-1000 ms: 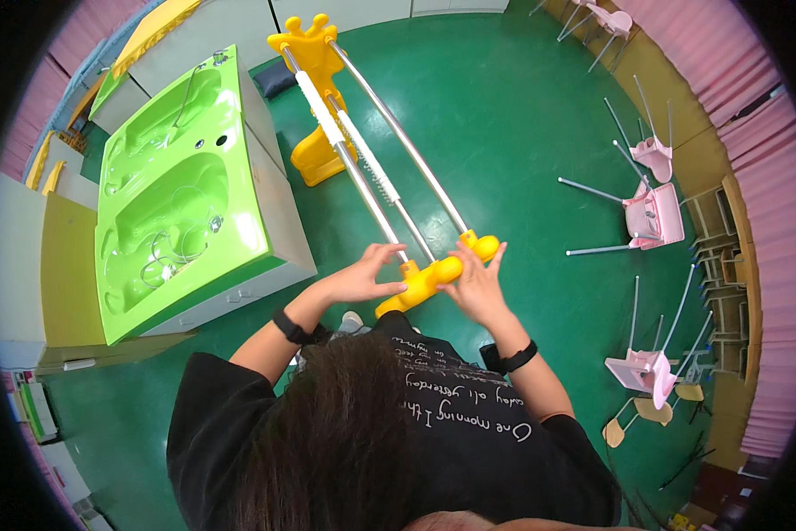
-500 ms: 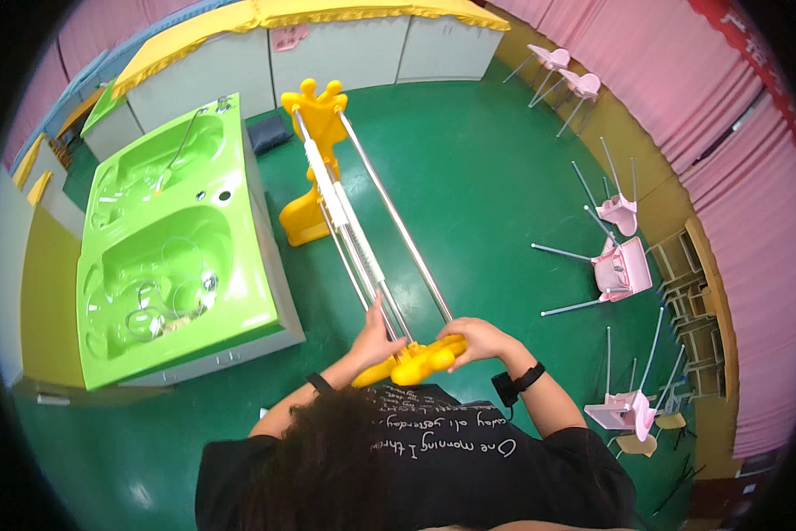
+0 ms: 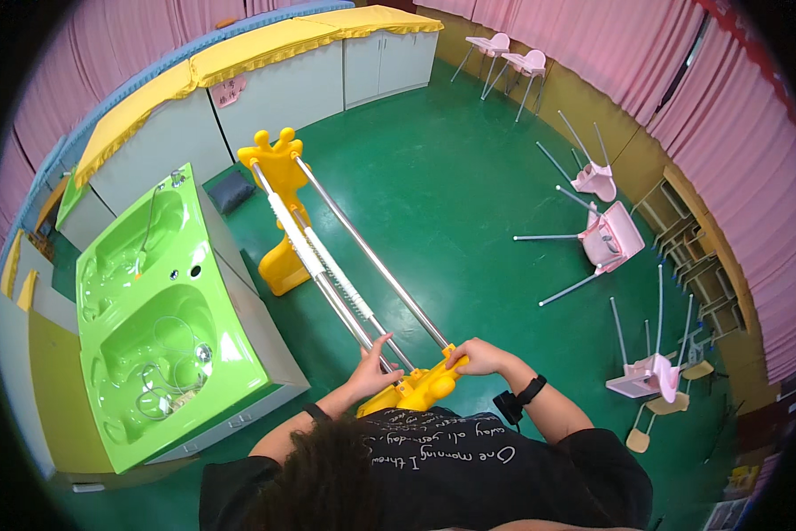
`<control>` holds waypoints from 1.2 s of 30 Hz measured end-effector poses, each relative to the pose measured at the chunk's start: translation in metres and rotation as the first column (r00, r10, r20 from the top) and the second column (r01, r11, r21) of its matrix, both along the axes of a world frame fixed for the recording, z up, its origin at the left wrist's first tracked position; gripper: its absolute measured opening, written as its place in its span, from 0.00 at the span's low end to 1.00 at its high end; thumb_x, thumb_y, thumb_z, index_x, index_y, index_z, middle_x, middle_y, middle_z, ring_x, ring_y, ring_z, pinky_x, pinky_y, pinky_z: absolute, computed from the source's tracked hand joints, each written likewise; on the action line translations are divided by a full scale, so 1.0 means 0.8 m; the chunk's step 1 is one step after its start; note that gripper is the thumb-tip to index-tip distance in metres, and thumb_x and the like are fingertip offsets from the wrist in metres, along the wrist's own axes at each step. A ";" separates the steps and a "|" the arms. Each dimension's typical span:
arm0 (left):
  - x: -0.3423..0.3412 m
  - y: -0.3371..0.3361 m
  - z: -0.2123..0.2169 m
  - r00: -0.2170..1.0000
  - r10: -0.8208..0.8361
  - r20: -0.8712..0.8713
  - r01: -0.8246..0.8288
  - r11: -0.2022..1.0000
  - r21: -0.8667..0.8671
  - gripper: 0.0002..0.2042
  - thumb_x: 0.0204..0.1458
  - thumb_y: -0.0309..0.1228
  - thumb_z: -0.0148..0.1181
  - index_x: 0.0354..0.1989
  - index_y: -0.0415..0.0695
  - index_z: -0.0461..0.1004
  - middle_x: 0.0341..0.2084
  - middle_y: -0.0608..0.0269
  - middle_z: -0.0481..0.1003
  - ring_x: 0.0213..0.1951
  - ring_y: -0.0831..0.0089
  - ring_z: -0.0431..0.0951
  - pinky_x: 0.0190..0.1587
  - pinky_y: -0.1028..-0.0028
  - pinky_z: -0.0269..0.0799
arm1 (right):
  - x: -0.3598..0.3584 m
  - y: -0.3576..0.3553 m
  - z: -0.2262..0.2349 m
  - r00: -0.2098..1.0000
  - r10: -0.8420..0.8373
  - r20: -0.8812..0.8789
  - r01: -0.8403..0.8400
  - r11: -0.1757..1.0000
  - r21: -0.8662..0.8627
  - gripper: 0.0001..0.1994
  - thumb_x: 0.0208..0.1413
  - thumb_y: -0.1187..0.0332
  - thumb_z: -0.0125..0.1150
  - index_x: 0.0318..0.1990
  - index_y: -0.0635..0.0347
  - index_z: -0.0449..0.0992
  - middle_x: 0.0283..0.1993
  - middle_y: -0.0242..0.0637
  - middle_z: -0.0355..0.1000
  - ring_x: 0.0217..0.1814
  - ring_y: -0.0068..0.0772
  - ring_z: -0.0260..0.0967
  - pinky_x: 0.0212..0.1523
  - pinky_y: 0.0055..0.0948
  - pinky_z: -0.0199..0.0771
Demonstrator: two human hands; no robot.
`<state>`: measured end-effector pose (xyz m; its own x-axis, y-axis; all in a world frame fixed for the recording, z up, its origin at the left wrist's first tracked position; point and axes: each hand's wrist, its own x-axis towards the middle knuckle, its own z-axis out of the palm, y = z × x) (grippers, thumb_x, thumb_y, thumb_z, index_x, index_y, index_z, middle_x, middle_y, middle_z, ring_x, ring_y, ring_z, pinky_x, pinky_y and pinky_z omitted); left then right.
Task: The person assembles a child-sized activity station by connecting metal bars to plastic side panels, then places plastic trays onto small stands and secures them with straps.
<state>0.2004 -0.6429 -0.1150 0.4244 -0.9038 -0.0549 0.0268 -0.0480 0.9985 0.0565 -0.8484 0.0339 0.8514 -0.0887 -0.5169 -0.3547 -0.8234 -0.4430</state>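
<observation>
A rack (image 3: pixel 283 257) stretches away from me, with yellow animal-shaped end panels and long shiny metal rods between them. White ridged sleeves (image 3: pixel 332 270) cover part of the inner rods. At its near end panel (image 3: pixel 425 386), just in front of my chest, both my hands have hold. My left hand (image 3: pixel 371 376) is around the rods where they meet the panel, its thumb and a finger showing. My right hand (image 3: pixel 479 357) grips the panel's right upper edge, thumb on top and fingers curled. The rack's far panel (image 3: pixel 278 159) carries two round knobs on top.
A bright green double basin unit (image 3: pixel 177 283) with hoses stands close on the left. Pale cabinets (image 3: pixel 283 88) with yellow covers line the far side, a dark cushion (image 3: pixel 231 192) before them. Pink high chairs (image 3: pixel 615 239), some tipped over, lie along the right wall on the green floor.
The view has turned, so the basin unit and the rack's far end appear lower and further left. My left hand has shifted slightly at the rods; both hands stay at the near panel.
</observation>
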 end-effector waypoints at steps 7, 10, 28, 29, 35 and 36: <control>0.021 0.036 0.030 0.994 -0.097 -0.057 0.095 0.994 -0.046 0.40 0.42 0.21 0.59 0.63 0.59 0.46 0.57 0.32 0.37 0.39 0.67 0.76 0.51 0.72 0.68 | -0.011 0.059 0.003 0.968 -0.199 0.154 0.191 0.979 0.068 0.11 0.38 0.73 0.55 0.33 0.59 0.79 0.34 0.40 0.75 0.37 0.37 0.73 0.43 0.30 0.71; 0.025 0.052 0.039 0.998 -0.069 -0.005 0.069 0.996 -0.060 0.39 0.39 0.19 0.59 0.62 0.57 0.50 0.56 0.40 0.45 0.39 0.68 0.74 0.52 0.71 0.65 | -0.019 0.088 0.003 0.905 -0.363 0.224 0.323 0.926 0.195 0.10 0.39 0.75 0.54 0.31 0.61 0.78 0.33 0.39 0.75 0.37 0.35 0.73 0.43 0.29 0.71; 0.034 0.064 0.127 0.898 -0.401 0.181 0.422 0.901 -0.098 0.33 0.35 0.22 0.61 0.55 0.53 0.59 0.56 0.53 0.53 0.61 0.56 0.48 0.63 0.63 0.43 | -0.099 0.197 0.082 0.764 -0.600 0.238 0.535 0.795 0.286 0.08 0.41 0.74 0.59 0.32 0.64 0.75 0.34 0.39 0.75 0.40 0.33 0.73 0.45 0.28 0.70; 0.034 0.061 0.130 0.894 -0.413 0.172 0.432 0.898 -0.090 0.33 0.35 0.21 0.61 0.55 0.53 0.59 0.57 0.52 0.52 0.62 0.56 0.48 0.63 0.63 0.43 | -0.104 0.200 0.080 0.747 -0.623 0.232 0.557 0.777 0.295 0.08 0.41 0.74 0.59 0.32 0.64 0.76 0.34 0.39 0.76 0.39 0.33 0.74 0.45 0.28 0.70; 0.048 0.031 0.152 0.857 -0.474 0.201 0.504 0.853 -0.137 0.33 0.34 0.20 0.56 0.55 0.54 0.59 0.55 0.51 0.58 0.59 0.55 0.51 0.62 0.64 0.44 | -0.099 0.197 0.079 0.695 -0.693 0.192 0.583 0.700 0.413 0.08 0.41 0.77 0.58 0.32 0.66 0.74 0.35 0.37 0.76 0.39 0.28 0.73 0.45 0.26 0.70; 0.050 0.025 0.154 0.860 -0.436 0.265 0.485 0.861 -0.154 0.33 0.34 0.20 0.55 0.55 0.54 0.59 0.52 0.53 0.60 0.54 0.58 0.56 0.59 0.67 0.49 | -0.093 0.192 0.080 0.721 -0.668 0.184 0.535 0.705 0.466 0.08 0.41 0.78 0.58 0.33 0.66 0.73 0.35 0.36 0.75 0.40 0.27 0.72 0.46 0.26 0.70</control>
